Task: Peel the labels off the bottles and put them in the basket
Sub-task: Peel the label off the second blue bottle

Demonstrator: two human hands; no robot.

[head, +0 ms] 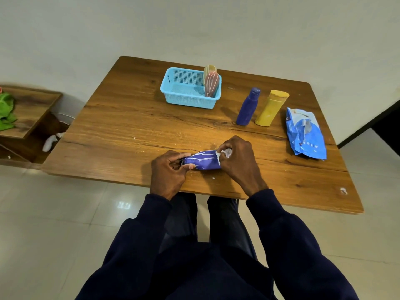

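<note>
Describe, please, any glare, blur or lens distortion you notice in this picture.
Head view: glare patch on the floor tiles by the table; head view: wide-angle distortion tilts the standing blue bottle and yellow bottle rightward; head view: left hand, right hand, the lying bottle and its label look sharp, under soft shadows.

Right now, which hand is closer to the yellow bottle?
Right. The right hand pinches the label end of the lying purple bottle, nearer the yellow bottle; the left hand holds the cap end, farther left.
</note>
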